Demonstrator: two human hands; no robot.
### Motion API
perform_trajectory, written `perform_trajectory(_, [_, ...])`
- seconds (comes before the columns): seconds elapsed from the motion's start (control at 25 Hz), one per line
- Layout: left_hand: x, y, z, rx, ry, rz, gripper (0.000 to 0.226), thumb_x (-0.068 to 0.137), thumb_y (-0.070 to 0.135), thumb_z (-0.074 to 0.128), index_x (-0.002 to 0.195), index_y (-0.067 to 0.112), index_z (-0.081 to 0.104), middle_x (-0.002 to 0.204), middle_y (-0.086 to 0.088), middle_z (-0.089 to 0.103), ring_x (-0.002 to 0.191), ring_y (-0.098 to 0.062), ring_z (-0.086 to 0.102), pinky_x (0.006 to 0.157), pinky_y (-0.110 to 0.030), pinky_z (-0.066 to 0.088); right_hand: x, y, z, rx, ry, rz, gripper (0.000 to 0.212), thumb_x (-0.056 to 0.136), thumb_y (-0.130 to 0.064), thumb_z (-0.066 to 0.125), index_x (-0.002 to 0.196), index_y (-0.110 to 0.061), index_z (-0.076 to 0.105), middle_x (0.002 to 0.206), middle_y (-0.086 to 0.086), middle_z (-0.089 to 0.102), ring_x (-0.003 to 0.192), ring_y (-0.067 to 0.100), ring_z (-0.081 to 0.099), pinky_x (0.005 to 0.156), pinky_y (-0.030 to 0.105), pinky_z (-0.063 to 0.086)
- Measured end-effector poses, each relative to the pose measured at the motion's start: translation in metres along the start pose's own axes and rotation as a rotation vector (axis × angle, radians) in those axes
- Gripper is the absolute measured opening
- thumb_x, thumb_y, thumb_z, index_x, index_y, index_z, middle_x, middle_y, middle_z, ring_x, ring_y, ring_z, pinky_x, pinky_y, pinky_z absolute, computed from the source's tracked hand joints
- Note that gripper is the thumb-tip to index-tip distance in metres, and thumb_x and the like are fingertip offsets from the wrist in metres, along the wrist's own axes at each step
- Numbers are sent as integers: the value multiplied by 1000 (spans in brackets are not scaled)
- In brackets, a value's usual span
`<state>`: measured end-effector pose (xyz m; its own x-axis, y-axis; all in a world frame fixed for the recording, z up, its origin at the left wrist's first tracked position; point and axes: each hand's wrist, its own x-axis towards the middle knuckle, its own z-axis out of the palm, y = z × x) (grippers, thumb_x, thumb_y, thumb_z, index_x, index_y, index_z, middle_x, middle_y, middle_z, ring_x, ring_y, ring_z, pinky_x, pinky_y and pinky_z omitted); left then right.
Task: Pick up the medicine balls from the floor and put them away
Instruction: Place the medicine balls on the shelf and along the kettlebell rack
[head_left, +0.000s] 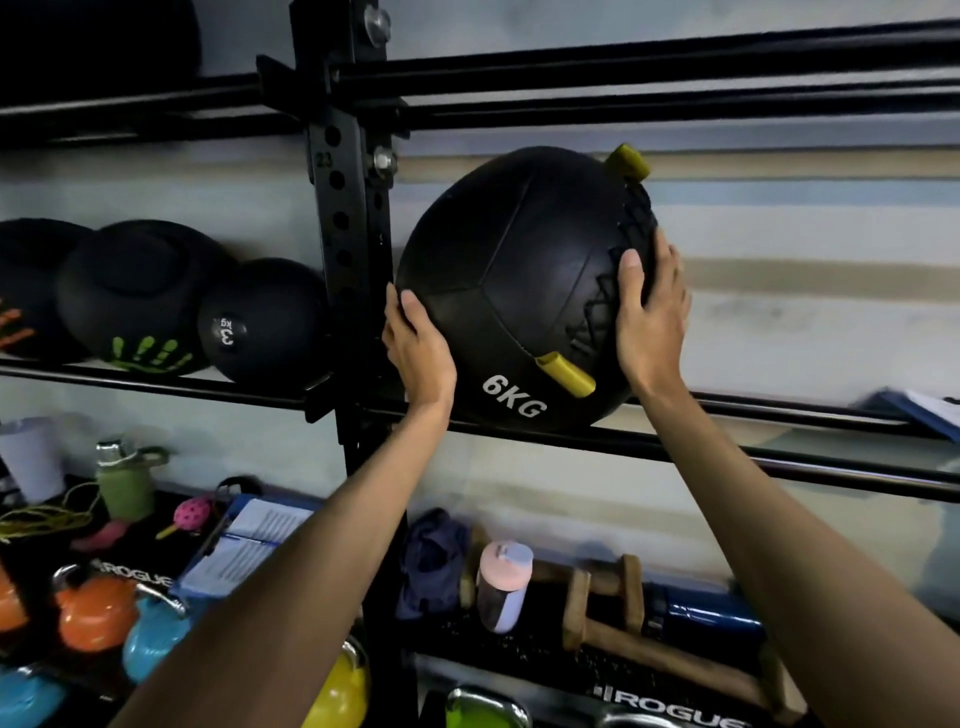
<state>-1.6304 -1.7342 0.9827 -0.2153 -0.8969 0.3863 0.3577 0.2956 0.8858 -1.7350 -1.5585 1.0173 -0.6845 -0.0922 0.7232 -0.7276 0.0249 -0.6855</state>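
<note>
6KG medicine ball is resting mid-frame on the rack rails. Left hand and right hand are pressing it, palms spread flat. Advising: settle it between both rails before releasing, or it may roll.

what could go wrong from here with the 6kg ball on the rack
The 6kg ball looks barely onto the front rail, steadied by the left hand and right hand; released early, it may roll forward off the shelf.
If it falls, the pink bottle below could be hit.
The left hand sits beside the upright post, so its fingers might get pinched.
</note>
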Motion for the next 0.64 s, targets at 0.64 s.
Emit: perform_trajectory(0.64, [-232, -117, -24, 496, -374, 131, 25, 90, 9, 53, 114, 7, 57, 103, -9, 69, 93, -28, 65, 79, -39, 52, -220, 111, -119, -249, -171, 150, 30, 96, -20, 52, 123, -13, 59, 125, 8, 52, 107, 19, 58, 94, 28, 46])
